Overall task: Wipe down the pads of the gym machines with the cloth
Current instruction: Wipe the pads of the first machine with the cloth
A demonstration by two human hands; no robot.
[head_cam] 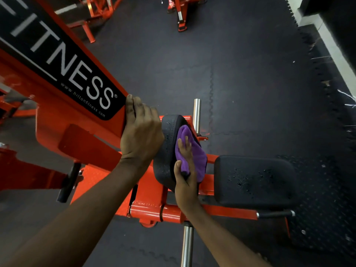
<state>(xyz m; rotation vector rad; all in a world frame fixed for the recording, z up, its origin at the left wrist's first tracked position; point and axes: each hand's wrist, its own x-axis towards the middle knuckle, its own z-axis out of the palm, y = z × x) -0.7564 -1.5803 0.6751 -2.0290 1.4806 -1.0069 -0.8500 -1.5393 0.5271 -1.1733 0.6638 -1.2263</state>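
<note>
Wide bare floor (240, 74) beyond the back pad's (166, 151) top edge; seat (254, 180) close on its right. Grips the orange frame's (107, 130) end edge with left hand (141, 132), fingers curled over. Presses cloth (196, 157) against back pad with right hand (185, 176), fingers straight, thumb pinching a fold.

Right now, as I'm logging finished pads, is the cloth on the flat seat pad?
No, the right hand holds the purple cloth against the upright pad, while the seat pad lies uncovered.

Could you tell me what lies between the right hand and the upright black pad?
The purple cloth, which the right hand presses against the pad; the head view shows it.
</note>
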